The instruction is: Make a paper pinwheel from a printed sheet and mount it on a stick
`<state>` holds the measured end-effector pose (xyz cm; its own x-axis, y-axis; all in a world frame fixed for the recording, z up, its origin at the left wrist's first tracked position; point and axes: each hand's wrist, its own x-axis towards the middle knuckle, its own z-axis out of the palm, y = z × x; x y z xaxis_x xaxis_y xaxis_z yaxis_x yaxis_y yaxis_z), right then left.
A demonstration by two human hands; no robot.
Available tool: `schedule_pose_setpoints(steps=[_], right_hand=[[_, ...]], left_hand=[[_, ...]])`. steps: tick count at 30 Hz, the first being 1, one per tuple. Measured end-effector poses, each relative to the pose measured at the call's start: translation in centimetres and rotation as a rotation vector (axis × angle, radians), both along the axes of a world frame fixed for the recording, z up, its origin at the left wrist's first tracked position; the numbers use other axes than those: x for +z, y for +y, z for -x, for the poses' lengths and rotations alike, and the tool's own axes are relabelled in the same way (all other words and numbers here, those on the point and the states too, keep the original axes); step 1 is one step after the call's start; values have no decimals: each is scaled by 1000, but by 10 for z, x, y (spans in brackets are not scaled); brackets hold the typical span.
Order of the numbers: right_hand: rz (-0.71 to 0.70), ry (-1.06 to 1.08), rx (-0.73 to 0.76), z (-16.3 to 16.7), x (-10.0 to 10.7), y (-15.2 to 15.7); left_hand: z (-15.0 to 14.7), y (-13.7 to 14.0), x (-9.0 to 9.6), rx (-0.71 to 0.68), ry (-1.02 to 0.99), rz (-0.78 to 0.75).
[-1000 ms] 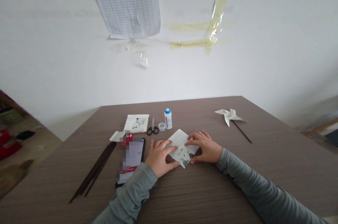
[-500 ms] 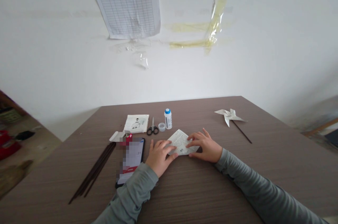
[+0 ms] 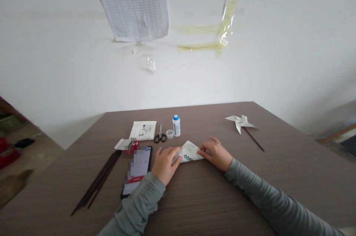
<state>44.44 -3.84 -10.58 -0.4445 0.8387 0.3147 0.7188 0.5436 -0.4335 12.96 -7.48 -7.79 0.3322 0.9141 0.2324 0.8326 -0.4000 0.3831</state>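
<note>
A printed sheet of paper [image 3: 190, 150] with small green marks lies on the table, folded into a triangle with its point away from me. My left hand [image 3: 166, 163] grips its left corner, thumb at the near edge and fingers over the top. At the right corner, my right hand [image 3: 217, 154] pinches the paper between thumb and fingers. My fingers cover both corners. Just beyond the paper stands a white bottle with a blue cap [image 3: 176, 126], beside a small clear cup [image 3: 170, 134] and black-handled scissors [image 3: 160, 138].
Left of my hands lie a phone [image 3: 138, 171], a small red box [image 3: 130, 148] and several dark sticks [image 3: 96, 183]. A stack of printed paper squares [image 3: 142, 130] sits behind them. At the right lies a paper pinwheel [image 3: 241, 122] on a stick. A wall [image 3: 178, 84] rises behind the table [image 3: 194, 199].
The paper has gone from a text-covered shape under both hands to a triangle showing green marks. My fingers have shifted slightly and now hold its two side corners.
</note>
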Motion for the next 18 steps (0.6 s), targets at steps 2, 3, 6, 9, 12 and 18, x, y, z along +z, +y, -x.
schedule_pose_setpoints(steps=[2,3,6,9,12,18], right_hand=[[-24,1,-28,1,-3,1],[-29,0,-43,1,-3,1],[-25,-5,-73,2,-5,2],[-10,-9,-81,3,-5,1],[-1,11,-85,3,-4,-1],[6,9,-47,2,6,-6]], left_hand=[[0,-1,0,-19,-17,-6],[0,-1,0,-30,-15,-4],[-1,-3,1,-53,12,4],[-3,-4,2,-51,42,15],[-4,-3,2,-31,66,35],[-4,-1,-5,-13,43,4]])
